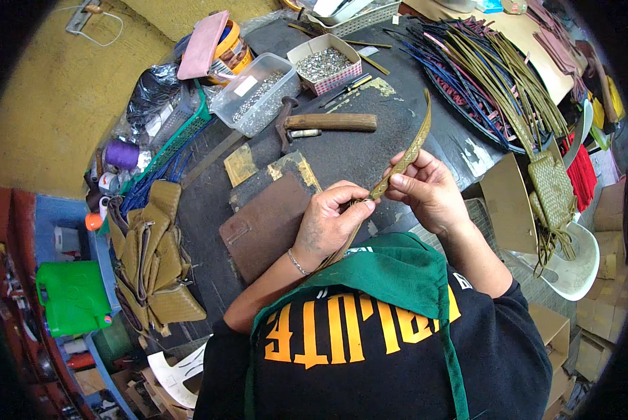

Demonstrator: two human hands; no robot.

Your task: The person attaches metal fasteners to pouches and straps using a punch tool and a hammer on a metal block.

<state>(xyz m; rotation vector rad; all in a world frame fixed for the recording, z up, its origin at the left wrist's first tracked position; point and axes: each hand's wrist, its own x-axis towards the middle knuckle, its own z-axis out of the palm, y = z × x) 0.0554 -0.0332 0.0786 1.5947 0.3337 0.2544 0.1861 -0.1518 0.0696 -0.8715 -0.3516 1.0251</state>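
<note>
An olive woven leather strap (419,136) is held up in front of my chest, its narrow tip curving away over the table. My left hand (331,220) pinches it lower down, and thin strands trail below that grip toward my apron. Close beside it, my right hand (429,192) has the strap between thumb and fingers. Under my left wrist lies a flat brown leather piece (268,227) on the dark table (412,77). A hammer (335,123) with a wooden handle rests beyond my hands.
A clear tub (223,105) and a pink-patterned box (338,80), both with small metal pieces, stand at the back. Olive woven bags (156,266) are piled at left. At right are a round tray of straps (496,77) and a hanging woven bag (552,189).
</note>
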